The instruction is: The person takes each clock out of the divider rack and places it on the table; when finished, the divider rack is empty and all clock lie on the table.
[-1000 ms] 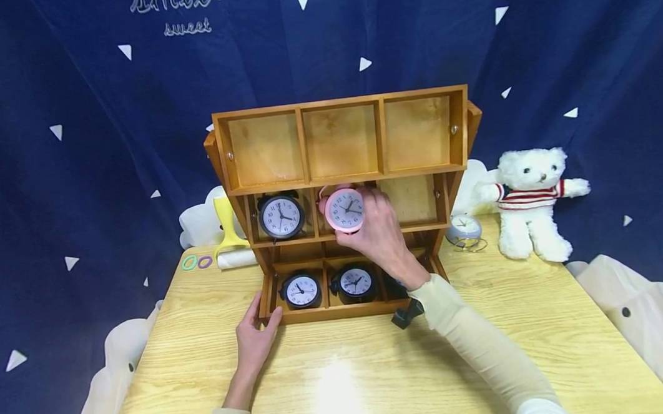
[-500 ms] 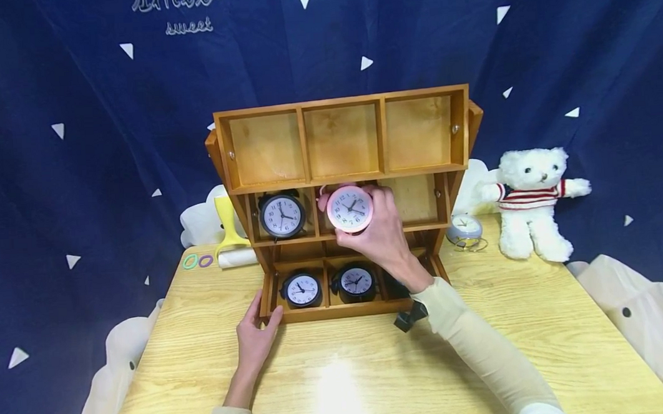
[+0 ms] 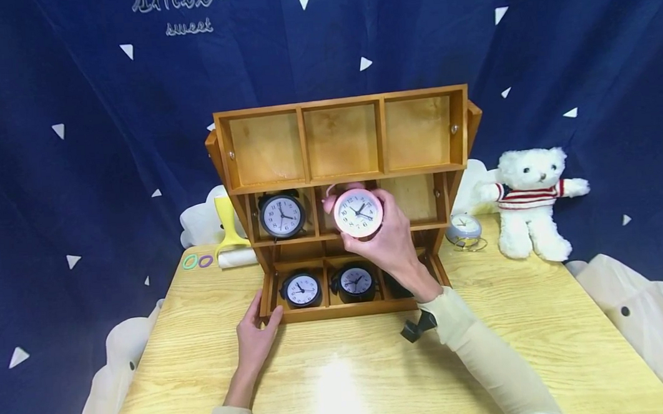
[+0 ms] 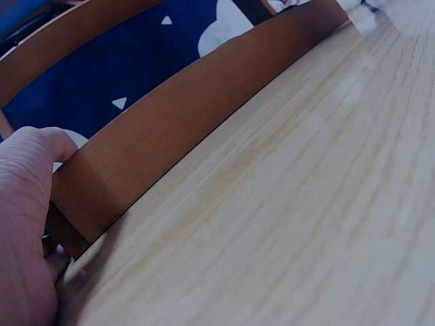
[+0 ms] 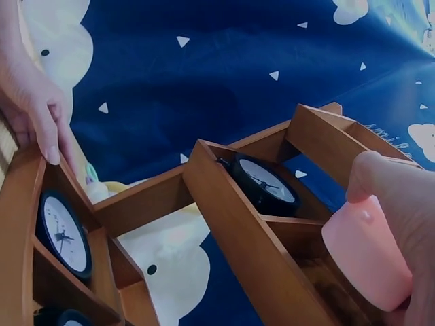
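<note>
My right hand [image 3: 389, 241] holds a pink alarm clock [image 3: 359, 213] in front of the middle tier of a wooden three-tier rack [image 3: 346, 182]. Its thumb is under the clock's rim and its fingers are on the right side; the dial faces me. In the right wrist view, the pink clock [image 5: 367, 255] is apart from the compartment behind it. My left hand [image 3: 255, 333] grips the rack's lower left corner, thumb over the front board [image 4: 170, 112]. A black alarm clock [image 3: 282, 216] stands in the middle tier's left compartment. Black clocks [image 3: 302, 290] also sit in the bottom tier.
A grey-blue clock [image 3: 464, 228] and a white teddy bear [image 3: 534, 202] are right of the rack. On the left lie a yellow-handled lint roller [image 3: 228, 228], a green ring [image 3: 190, 262] and a purple ring [image 3: 205, 261]. A blue curtain [image 3: 323, 45] hangs behind the table [image 3: 482, 299].
My right hand has brought the pink clock slightly right and toward me, out from the middle compartment. The left hand has stayed at the rack's corner.
</note>
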Available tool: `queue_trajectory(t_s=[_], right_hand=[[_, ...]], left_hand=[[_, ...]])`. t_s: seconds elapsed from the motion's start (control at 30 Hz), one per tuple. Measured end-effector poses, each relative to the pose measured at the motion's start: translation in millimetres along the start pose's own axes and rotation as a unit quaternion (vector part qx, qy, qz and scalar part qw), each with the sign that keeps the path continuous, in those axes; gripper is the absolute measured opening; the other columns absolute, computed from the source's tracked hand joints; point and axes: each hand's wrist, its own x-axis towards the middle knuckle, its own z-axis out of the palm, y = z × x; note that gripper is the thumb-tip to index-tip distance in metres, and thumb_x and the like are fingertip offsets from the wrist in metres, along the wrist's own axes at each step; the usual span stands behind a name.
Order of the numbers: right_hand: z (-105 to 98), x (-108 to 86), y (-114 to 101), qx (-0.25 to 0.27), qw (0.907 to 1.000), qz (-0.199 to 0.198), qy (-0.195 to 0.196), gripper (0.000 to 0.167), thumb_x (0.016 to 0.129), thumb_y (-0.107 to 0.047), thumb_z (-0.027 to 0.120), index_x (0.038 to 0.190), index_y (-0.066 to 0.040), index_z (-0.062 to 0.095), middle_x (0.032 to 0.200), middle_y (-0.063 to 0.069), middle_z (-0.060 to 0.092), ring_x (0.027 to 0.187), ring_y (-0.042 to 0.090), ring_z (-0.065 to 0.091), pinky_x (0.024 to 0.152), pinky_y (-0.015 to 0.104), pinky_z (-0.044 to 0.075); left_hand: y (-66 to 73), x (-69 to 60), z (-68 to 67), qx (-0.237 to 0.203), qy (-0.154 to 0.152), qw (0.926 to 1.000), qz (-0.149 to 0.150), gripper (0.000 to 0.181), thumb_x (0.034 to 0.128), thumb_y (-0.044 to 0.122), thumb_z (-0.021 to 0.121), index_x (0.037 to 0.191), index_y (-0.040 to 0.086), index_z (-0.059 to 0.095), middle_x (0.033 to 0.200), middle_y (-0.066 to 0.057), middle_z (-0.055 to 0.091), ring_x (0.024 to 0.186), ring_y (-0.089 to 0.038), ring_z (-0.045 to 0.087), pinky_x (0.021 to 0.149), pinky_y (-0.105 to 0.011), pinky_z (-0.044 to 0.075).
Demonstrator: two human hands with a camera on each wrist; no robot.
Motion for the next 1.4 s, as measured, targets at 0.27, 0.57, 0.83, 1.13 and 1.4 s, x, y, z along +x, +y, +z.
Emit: queue_trajectory(t_s=[0.27,0.57,0.83,1.13,1.4], right_hand=[[-10,-14.9,2,-0.009,0.9991,-0.003,0.041,0.088,0.063,-0.035,0.094,0.133,0.000,0.056,0.117,0.014,0.067,0.103,0.027,0.066,0.084,0.046,0.061],[-30,-38.4,17,-0.014,0.9951,0.006,0.097,0.091,0.060,-0.034,0.095,0.134,0.003,0.059,0.123,0.017,0.069,0.107,0.032,0.067,0.092,0.033,0.056],[-49,-57.4,35,0.004,0.9923,0.015,0.123,0.087,0.059,-0.028,0.094,0.131,0.006,0.060,0.121,0.020,0.069,0.105,0.032,0.066,0.092,0.012,0.048],[-79,-68.1,18,0.024,0.9906,0.023,0.133,0.083,0.057,0.000,0.090,0.127,0.023,0.053,0.113,0.038,0.063,0.100,0.026,0.062,0.087,0.010,0.051],[-94,-77.5,21,0.020,0.9853,0.008,0.169,0.081,0.056,-0.002,0.089,0.124,0.025,0.055,0.112,0.042,0.063,0.100,0.018,0.063,0.085,0.012,0.051]], left_hand=[[-1.3,-0.7,-2.7,0.002,0.000,1.0000,0.004,0.067,0.0949,0.013,0.079,0.153,0.000,0.049,0.148,-0.027,0.056,0.129,-0.038,0.059,0.091,-0.006,0.047],[-2.8,-1.9,3.4,-0.005,0.000,1.0000,-0.005,0.067,0.0949,0.013,0.079,0.154,0.001,0.049,0.145,-0.023,0.059,0.127,-0.034,0.060,0.091,-0.007,0.047],[27.8,-9.8,0.1,0.011,-0.004,0.9998,-0.014,0.066,0.0958,0.010,0.076,0.153,-0.006,0.047,0.148,-0.030,0.054,0.128,-0.039,0.058,0.090,-0.007,0.047],[40.5,-8.5,-2.1,0.014,-0.011,0.9998,-0.007,0.065,0.0944,0.008,0.078,0.150,-0.008,0.049,0.143,-0.030,0.059,0.123,-0.039,0.062,0.091,-0.015,0.053],[43.2,-9.9,-2.9,0.008,-0.007,0.9999,-0.011,0.065,0.0941,0.007,0.078,0.150,-0.008,0.049,0.143,-0.031,0.058,0.126,-0.040,0.061,0.094,-0.016,0.052]])
